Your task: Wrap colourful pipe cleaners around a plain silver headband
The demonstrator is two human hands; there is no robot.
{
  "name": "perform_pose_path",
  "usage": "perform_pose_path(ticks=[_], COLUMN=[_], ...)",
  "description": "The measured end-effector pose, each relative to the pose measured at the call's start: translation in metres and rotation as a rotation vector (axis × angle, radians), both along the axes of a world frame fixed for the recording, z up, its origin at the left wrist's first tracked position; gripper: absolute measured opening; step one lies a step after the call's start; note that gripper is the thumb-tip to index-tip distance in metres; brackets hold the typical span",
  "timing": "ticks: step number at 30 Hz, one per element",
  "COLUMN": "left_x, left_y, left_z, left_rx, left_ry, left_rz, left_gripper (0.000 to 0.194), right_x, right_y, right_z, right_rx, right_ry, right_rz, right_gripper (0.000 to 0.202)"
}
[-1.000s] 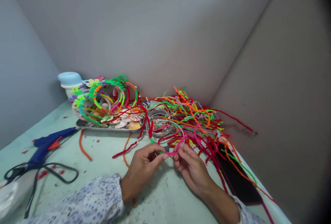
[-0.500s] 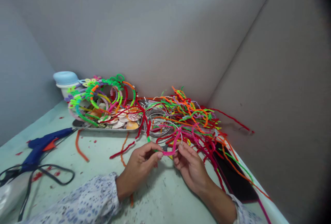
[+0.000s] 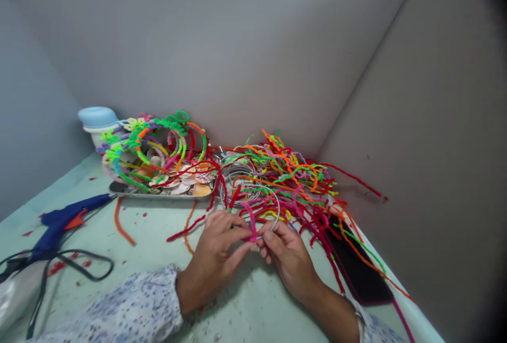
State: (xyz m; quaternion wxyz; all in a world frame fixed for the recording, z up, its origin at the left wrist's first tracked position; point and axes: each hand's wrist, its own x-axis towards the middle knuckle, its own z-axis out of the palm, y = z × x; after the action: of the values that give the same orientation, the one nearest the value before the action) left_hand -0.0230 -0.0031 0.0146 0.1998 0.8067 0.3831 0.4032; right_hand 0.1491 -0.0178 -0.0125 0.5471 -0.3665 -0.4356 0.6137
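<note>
Near the front middle of the table, my left hand (image 3: 217, 253) pinches a pink pipe cleaner (image 3: 251, 213) where it crosses a thin grey hoop. The pipe cleaner's free end points up and away from me. On the other side, my right hand (image 3: 291, 261) is closed on the grey hoop (image 3: 278, 201), thumb and fingers pressed together close to the left fingertips. The hoop's far side overlaps a stack of similar grey hoops (image 3: 227, 177), so its full outline is hard to trace.
A metal tray (image 3: 166, 195) holds seashells (image 3: 182, 187) and colourful wrapped hoops (image 3: 204, 142). Loose pipe cleaners (image 3: 301, 174) pile up at the right, partly over a dark phone (image 3: 360, 274). Left are a blue glue gun (image 3: 59, 224) with its cord and a blue-lidded container (image 3: 99, 118).
The pink pipe cleaner has swung from a bent shape between the hands to upright beside my left fingers. My hands have come closer together, and my right hand has shifted slightly left.
</note>
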Motion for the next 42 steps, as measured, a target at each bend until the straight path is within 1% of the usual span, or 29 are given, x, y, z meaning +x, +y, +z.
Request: perform_pose_path(ticks=[3,5,8,10,13,17,19,27,34,42], left_x=[0.001,0.001,0.002,0.002,0.003,0.004,0.004,0.003,0.005,0.006], left_y=[0.001,0.001,-0.001,-0.001,0.0,0.002,0.002,0.006,0.004,0.003], left_z=[0.002,0.004,0.006,0.007,0.007,0.005,0.003,-0.002,-0.004,-0.005], left_rx=[-0.129,-0.202,-0.268,-0.305,-0.374,-0.446,-0.463,-0.43,-0.543,-0.604], left_ry=[-0.081,-0.118,-0.129,-0.124,-0.123,-0.161,-0.168,-0.129,-0.205,-0.303], left_rz=[-0.024,-0.042,-0.097,-0.125,-0.14,-0.14,-0.136,-0.043,-0.082,-0.051], left_gripper=[0.012,0.013,0.012,0.011,0.011,0.011,0.01,0.012,0.017,0.013], right_x=[0.001,0.002,0.003,0.003,0.002,0.002,0.001,-0.001,-0.001,-0.002], right_y=[0.001,0.003,0.008,0.009,0.008,0.003,0.002,0.003,0.002,0.002], right_z=[0.001,0.004,0.008,0.01,0.008,0.0,-0.003,-0.003,-0.001,0.003], right_rx=[0.022,0.021,0.009,-0.005,-0.022,-0.016,-0.015,-0.021,0.001,0.034], right_ry=[0.01,0.055,0.118,0.136,0.122,0.02,-0.012,-0.162,-0.182,-0.18], right_rz=[-0.03,-0.079,-0.165,-0.178,-0.132,-0.04,-0.018,-0.031,-0.053,-0.018], right_gripper=[0.019,0.021,0.021,0.021,0.023,0.021,0.021,0.029,0.029,0.024])
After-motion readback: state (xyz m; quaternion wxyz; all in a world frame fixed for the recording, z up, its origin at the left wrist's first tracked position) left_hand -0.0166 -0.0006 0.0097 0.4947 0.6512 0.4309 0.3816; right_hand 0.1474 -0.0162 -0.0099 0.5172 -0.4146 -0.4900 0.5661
